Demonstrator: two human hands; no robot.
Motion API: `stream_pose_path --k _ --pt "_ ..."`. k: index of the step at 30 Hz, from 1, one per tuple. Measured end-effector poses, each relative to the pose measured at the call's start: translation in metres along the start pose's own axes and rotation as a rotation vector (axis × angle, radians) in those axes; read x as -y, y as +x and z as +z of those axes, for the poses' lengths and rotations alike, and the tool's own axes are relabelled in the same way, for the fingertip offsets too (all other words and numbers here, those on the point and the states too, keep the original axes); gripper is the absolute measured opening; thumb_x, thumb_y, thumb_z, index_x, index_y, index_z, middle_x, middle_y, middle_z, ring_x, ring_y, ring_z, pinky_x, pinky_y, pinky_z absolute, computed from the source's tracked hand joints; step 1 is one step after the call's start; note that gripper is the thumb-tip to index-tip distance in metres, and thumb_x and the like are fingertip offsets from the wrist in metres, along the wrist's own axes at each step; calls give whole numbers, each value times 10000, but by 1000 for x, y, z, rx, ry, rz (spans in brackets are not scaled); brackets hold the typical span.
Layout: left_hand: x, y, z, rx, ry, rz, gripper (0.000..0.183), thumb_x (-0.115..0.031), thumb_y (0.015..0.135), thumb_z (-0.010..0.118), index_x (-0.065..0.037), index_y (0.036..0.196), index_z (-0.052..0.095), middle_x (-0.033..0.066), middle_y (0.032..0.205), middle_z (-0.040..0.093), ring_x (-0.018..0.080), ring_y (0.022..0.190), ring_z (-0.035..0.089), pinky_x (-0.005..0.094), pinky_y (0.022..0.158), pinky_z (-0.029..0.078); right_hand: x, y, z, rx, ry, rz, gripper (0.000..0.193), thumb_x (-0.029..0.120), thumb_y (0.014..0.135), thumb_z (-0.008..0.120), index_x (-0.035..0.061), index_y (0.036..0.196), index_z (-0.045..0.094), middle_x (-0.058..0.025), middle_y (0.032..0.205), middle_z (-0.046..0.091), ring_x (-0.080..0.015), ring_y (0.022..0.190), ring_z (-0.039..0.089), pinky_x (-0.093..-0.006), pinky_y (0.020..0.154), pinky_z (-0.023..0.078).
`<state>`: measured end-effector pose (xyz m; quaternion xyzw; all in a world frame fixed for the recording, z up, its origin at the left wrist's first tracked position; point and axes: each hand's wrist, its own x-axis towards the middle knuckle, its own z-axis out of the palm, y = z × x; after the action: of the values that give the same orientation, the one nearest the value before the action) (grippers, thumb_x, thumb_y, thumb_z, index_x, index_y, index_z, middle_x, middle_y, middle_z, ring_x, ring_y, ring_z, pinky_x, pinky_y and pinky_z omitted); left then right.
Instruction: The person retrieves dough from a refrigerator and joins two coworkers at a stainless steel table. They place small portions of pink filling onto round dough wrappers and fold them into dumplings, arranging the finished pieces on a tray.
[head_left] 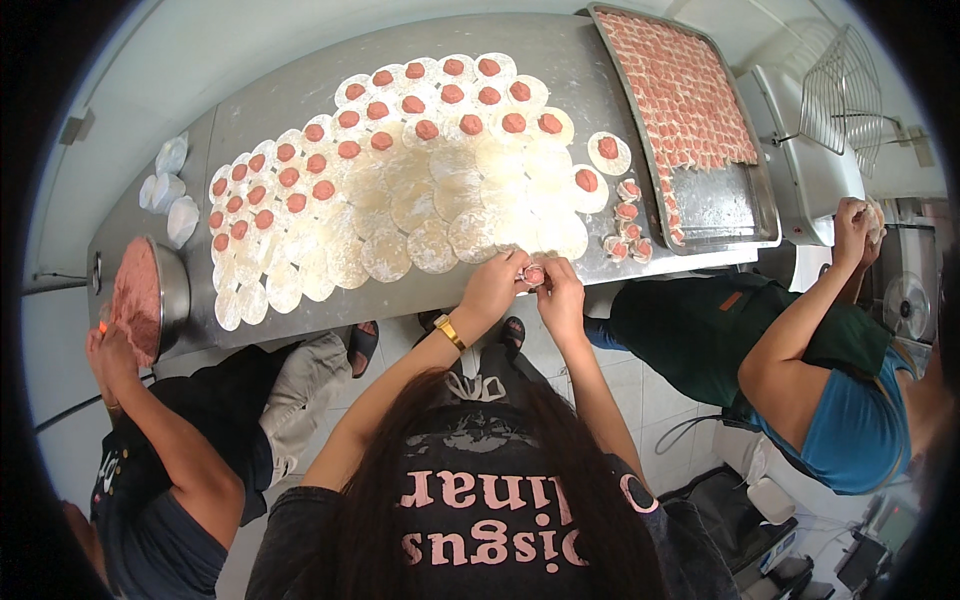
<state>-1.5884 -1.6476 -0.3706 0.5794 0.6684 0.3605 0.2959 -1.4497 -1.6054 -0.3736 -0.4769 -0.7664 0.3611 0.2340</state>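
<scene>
Both my hands meet at the near edge of the metal table around one small dumpling (pixel 533 274), its pink filling showing on top. My left hand (pixel 495 285) pinches its left side, and my right hand (pixel 560 292) closes on its right side. Beyond them, round dumpling wrappers (pixel 410 200) lie overlapping in rows. Those at the far and left side carry pink lumps of meat filling (pixel 413 104); the nearer ones are bare and floury. Right of my hands, several finished dumplings (pixel 627 229) stand in a small cluster beside two loose wrappers with filling (pixel 586 181).
A big metal tray (pixel 715 205) packed mostly with dumplings lies at the right. At the left, a person's hands (pixel 112 350) work over a steel bowl (pixel 178 290) of pink filling, near stacked wrappers (pixel 172 187). Another person (pixel 800 340) stands at right by a white appliance (pixel 800 150).
</scene>
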Motion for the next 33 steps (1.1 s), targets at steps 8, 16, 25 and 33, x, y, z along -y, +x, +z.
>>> stream_pose_path --k 8,16,25,33 --pt "6 4 -17 105 -47 -91 253 -132 726 713 -15 900 570 156 808 622 324 768 612 401 668 472 11 -4 -7 44 -154 -136 471 -94 702 565 66 1144 581 -166 1067 544 -348 929 549 -405 790 469" --pt "83 101 -163 -520 206 -52 159 -109 755 650 11 857 625 195 850 636 337 729 637 396 660 502 22 3 -11 30 -65 -148 279 -31 766 556 40 1024 633 -171 1044 592 -353 972 572 -404 869 461" --pt "223 198 -291 -555 659 -410 156 -160 713 680 -30 799 678 220 827 655 366 809 642 436 732 506 25 9 -61 -112 158 127 320 -119 684 613 10 977 625 -117 1013 601 -230 913 624 -302 695 541" --pt "274 222 -306 -341 287 -509 204 -183 664 712 -17 770 661 143 741 662 293 719 652 376 690 506 -16 116 -116 -268 -41 18 225 -32 720 608 7 942 616 -95 799 568 -192 783 599 -284 667 500"
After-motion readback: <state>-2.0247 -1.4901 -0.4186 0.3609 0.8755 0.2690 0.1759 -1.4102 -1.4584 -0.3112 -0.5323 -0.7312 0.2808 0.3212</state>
